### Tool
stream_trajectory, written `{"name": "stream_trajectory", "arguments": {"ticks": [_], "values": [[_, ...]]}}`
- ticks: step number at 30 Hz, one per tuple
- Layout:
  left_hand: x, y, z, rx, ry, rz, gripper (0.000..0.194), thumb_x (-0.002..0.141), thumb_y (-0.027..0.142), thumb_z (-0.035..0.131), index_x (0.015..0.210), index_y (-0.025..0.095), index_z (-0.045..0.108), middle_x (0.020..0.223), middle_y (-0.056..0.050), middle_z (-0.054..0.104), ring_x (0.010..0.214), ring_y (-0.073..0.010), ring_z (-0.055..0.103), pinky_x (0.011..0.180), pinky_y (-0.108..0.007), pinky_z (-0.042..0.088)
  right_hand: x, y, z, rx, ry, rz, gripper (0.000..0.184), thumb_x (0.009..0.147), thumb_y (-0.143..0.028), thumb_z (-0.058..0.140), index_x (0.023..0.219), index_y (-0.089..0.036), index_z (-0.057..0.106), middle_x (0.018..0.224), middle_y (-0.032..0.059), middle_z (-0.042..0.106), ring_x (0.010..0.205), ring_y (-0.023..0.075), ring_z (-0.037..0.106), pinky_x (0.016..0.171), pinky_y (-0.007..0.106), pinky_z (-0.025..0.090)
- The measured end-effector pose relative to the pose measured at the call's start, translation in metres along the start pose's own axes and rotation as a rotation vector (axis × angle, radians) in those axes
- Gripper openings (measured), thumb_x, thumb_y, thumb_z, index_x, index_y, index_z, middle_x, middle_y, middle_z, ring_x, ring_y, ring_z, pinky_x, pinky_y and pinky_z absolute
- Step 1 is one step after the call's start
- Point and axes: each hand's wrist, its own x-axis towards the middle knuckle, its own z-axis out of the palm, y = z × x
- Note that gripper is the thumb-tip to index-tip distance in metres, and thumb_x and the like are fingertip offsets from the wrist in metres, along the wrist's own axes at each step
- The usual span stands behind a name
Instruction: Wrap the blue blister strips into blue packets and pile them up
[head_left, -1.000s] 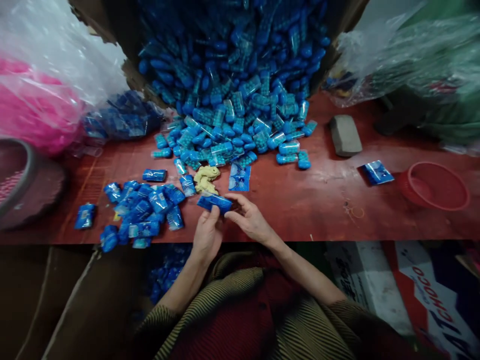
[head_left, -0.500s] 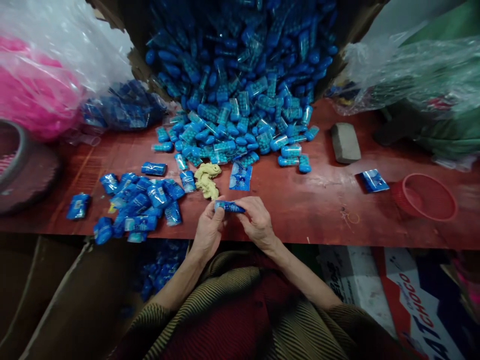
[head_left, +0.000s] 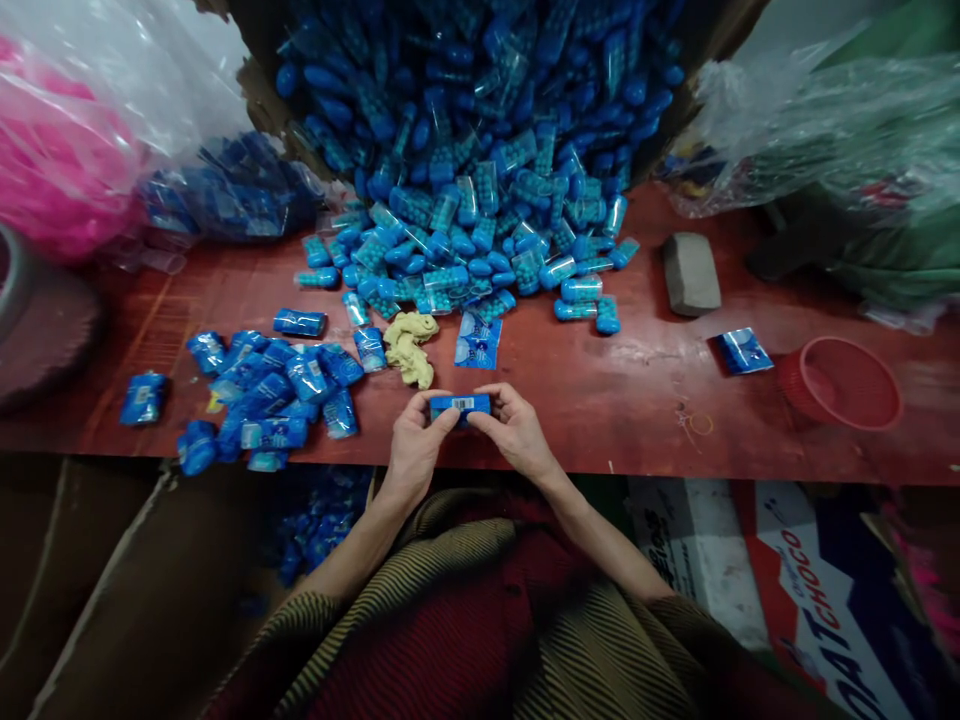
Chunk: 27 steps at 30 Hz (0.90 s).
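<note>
Both hands pinch one small blue packet (head_left: 460,404) with a white barcode label, held just above the near edge of the red table (head_left: 645,400). My left hand (head_left: 415,447) grips its left end, my right hand (head_left: 516,432) its right end. A flat blue wrapper (head_left: 478,343) lies just beyond the hands, beside a crumpled yellowish cloth (head_left: 409,346). To the left lies a heap of wrapped blue packets (head_left: 270,395). Behind, a big pile of blue capsule-shaped containers (head_left: 480,200) spills from a cardboard box.
A grey block (head_left: 690,272), a lone blue wrapper (head_left: 742,351) and a small red basket (head_left: 840,381) sit on the right. Plastic bags stand at the back left, pink (head_left: 60,160), and back right (head_left: 825,130). An open cardboard box (head_left: 150,600) with blue packets lies below the table.
The packet has been turned in my fingers from lying slanted to level, with its barcode side now facing up. Both hands drew slightly closer to the table edge.
</note>
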Motion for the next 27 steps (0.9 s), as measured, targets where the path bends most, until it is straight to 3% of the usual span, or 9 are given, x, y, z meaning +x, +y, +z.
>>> {"name": "stream_trajectory", "arguments": {"ticks": [5,10,16,21,24,27], "values": [[0.001,-0.002,0.001,0.044,-0.007,-0.05,0.031,0.057,0.027,0.079,0.078,0.013,0.061,0.063,0.002,0.064,0.051,-0.0085,0.056,0.05,-0.019,0.047,-0.005,-0.001,0.009,-0.052,0.11,0.012,0.021,0.079,-0.039,0.062,0.084,-0.02,0.054,0.065,-0.0039,0.056,0.05,0.0092,0.053,0.048,0.023,0.046],[0.003,-0.007,0.004,0.036,0.009,-0.071,0.032,0.06,0.036,0.077,0.07,0.013,0.057,0.057,0.003,0.059,0.046,-0.0079,0.052,0.045,-0.02,0.045,-0.006,-0.005,0.018,0.126,0.124,0.116,0.022,0.077,-0.039,0.06,0.074,-0.021,0.048,0.058,-0.006,0.053,0.042,0.0095,0.051,0.037,0.022,0.044],[-0.004,-0.004,0.005,-0.057,-0.049,-0.142,0.048,0.055,0.028,0.081,0.096,0.014,0.06,0.072,0.002,0.063,0.056,-0.0091,0.057,0.051,-0.02,0.047,-0.005,-0.008,0.015,0.124,0.236,0.083,0.03,0.081,-0.043,0.055,0.065,-0.019,0.046,0.056,-0.0064,0.047,0.041,0.0066,0.048,0.036,0.018,0.044],[0.001,-0.002,-0.003,0.016,-0.025,-0.066,0.044,0.058,0.025,0.078,0.097,0.015,0.061,0.075,0.003,0.061,0.061,-0.0073,0.055,0.058,-0.02,0.047,-0.004,-0.013,0.006,0.172,0.056,0.202,0.033,0.082,-0.05,0.051,0.094,-0.02,0.055,0.061,-0.0062,0.055,0.039,0.0092,0.055,0.035,0.021,0.047],[0.005,0.0,-0.01,0.161,-0.109,-0.031,0.045,0.06,0.023,0.077,0.102,0.018,0.062,0.073,0.004,0.059,0.062,-0.0063,0.053,0.06,-0.018,0.045,-0.004,-0.014,0.004,0.232,-0.021,0.263,0.033,0.078,-0.048,0.056,0.097,-0.02,0.051,0.058,-0.007,0.057,0.04,0.011,0.057,0.038,0.023,0.05],[0.005,0.003,-0.012,0.2,-0.149,-0.04,0.05,0.058,0.02,0.078,0.106,0.019,0.062,0.068,0.006,0.056,0.059,-0.0058,0.05,0.057,-0.017,0.043,-0.004,-0.012,0.006,0.236,-0.007,0.238,0.027,0.079,-0.042,0.057,0.092,-0.02,0.05,0.056,-0.0072,0.056,0.041,0.0092,0.055,0.039,0.021,0.048]]}}
